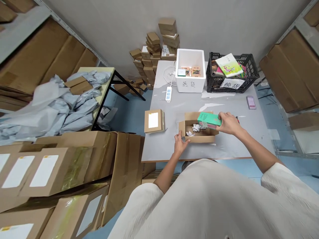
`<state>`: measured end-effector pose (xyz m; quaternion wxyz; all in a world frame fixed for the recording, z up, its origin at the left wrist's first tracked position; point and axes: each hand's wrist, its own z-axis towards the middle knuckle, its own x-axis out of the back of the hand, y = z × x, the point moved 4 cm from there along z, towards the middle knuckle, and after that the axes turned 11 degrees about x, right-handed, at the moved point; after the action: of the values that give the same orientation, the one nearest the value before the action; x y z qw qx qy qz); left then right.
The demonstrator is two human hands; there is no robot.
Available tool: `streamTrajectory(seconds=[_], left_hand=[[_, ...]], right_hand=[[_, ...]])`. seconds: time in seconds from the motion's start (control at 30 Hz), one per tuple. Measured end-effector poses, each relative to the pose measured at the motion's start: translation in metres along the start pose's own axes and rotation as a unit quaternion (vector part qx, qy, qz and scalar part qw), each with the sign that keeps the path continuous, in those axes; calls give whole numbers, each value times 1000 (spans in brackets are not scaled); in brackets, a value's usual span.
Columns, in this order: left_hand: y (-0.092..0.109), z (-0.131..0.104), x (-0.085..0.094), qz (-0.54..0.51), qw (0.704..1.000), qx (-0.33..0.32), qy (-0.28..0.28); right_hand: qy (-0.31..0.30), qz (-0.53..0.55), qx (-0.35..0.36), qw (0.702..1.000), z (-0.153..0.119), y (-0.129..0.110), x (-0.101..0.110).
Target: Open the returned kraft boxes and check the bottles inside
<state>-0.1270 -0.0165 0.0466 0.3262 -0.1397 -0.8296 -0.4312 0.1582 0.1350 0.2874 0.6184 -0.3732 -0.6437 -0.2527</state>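
An open cardboard box (201,139) lies on the grey table (161,149), with crumpled paper (196,127) inside it. My right hand (228,122) is closed on the right end of a green and pink box (209,119), held tilted over the back right part of the cardboard box. Something small and dark shows just behind that hand. At the cardboard box's front left corner, my left hand (180,142) grips its left wall. To the left sits a taped, closed carton (153,120) with a white label.
A white foam box (190,85), a black crate (233,84) with books and a power strip (168,94) stand farther back. A pink-purple item (251,102) lies at right. Stacked cartons (99,156) and a side table (106,87) with grey bags (82,109) fill the left.
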Motion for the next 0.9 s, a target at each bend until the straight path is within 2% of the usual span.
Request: streamTrajectory(seconds=[0.2,0.3,0.4,0.57,0.7,0.8,0.9], left_hand=[[23,22,-6,28,999,20,26],[43,42,-8,35,998,22,48],[64,67,-7,29,997,28,67],[97,113,3,23,995,22,96],[114,136,14,40,996,24,76],[119,131,25,61,994,24,83],[113,96,35,62,986,-1,153]], right_hand=[[32,66,-52,996,-31,22,20],[38,66,-60,995,-44,29,27],[24,60,-55,996,-50,31,24],[-24,50,-33,998,-42,22,-4],[-75,45,-14,996,-26,12,-37],[-111,21,5,994,-15,4,-57],[-134,-15,31,990,-5,-6,-72]])
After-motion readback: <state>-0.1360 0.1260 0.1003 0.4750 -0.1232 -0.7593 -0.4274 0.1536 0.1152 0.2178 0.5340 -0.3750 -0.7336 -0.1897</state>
